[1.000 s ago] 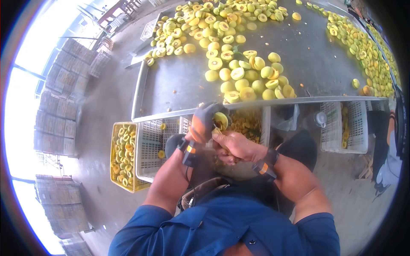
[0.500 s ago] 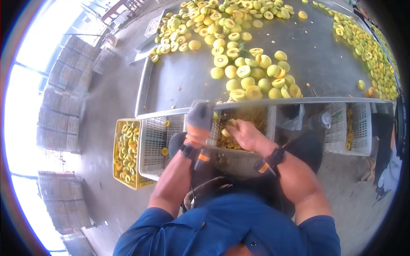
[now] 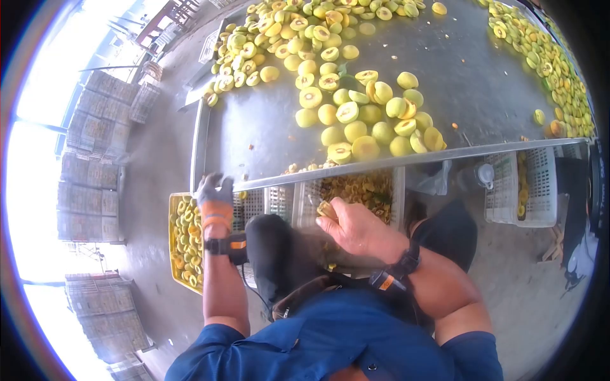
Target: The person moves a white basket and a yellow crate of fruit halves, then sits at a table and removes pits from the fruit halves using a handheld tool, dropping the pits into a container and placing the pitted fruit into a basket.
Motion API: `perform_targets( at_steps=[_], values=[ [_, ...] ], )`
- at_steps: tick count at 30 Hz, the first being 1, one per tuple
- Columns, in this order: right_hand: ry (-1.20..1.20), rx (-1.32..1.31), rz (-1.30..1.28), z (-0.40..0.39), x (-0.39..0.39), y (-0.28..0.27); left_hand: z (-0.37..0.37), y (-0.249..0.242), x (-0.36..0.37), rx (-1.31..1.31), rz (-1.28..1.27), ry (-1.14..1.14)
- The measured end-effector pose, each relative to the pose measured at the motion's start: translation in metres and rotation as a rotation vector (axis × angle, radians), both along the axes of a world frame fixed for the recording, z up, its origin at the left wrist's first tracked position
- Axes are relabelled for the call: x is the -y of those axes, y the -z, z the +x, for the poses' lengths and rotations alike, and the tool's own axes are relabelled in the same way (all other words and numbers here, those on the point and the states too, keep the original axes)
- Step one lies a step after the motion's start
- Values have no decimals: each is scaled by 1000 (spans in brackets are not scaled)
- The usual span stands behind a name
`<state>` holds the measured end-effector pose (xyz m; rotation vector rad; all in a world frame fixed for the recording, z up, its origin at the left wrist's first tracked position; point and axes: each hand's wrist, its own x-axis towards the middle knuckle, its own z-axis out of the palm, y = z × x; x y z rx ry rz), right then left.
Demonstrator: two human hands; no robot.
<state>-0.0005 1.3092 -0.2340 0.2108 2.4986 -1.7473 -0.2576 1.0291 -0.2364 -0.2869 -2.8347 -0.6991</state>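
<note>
My left hand (image 3: 216,202), in a grey and orange glove, is at the near left corner of the metal table, above the white crate (image 3: 253,202). Its fingers are apart, with nothing visible in them. My right hand (image 3: 359,227) is bare and closed around a short, tan, wooden-looking handle (image 3: 327,210); what kind of tool it is I cannot make out. Below and beyond that hand stands a crate (image 3: 398,197) holding brownish fruit scraps (image 3: 365,190). Halved yellow-green fruits (image 3: 365,148), resembling peaches, are heaped near the table's front edge.
The metal table (image 3: 254,149) has a raised rim. More halves (image 3: 540,63) lie along its right side. On the left, a yellow crate (image 3: 175,244) holds pitted fruit rings. Another white crate (image 3: 537,190) stands at right, beside a clear jug (image 3: 485,175). Stacked crates (image 3: 89,190) stand farther left.
My left hand has moved left, away from my right hand, to the table corner, and its fingers have spread. The fruit half between my hands is gone from there. My right hand has come slightly nearer me.
</note>
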Motion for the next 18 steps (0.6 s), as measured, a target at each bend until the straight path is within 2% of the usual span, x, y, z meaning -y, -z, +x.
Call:
perform_targets(
  at_steps=[1,3,4,5,7,9,12,15,17,18],
  values=[
    [6,10,-21,-2,-1,-3,-10,10,-26,-130,74,166],
    [18,30,-57,-7,-5,-11,1,-10,-113,-107,98,302],
    [33,16,-55,-9,-6,-10,-20,18,-143,-104,119,383],
    [50,2,-53,-10,-6,-8,-19,17,-180,64,103,343],
    [75,7,-52,-13,-9,-7,-34,42,-226,76,-10,341],
    [92,42,-59,-15,-12,-10,-37,44,-247,211,-135,284],
    [139,8,-82,-13,-16,-10,-58,67,-223,173,-89,354],
    [207,-26,-239,-14,-17,-6,-53,43,-179,869,641,254],
    [217,-33,-367,-18,-15,3,-24,26,-155,-25,30,911],
    [213,-30,-426,-20,-16,2,6,5,-154,218,255,858]
  ],
)
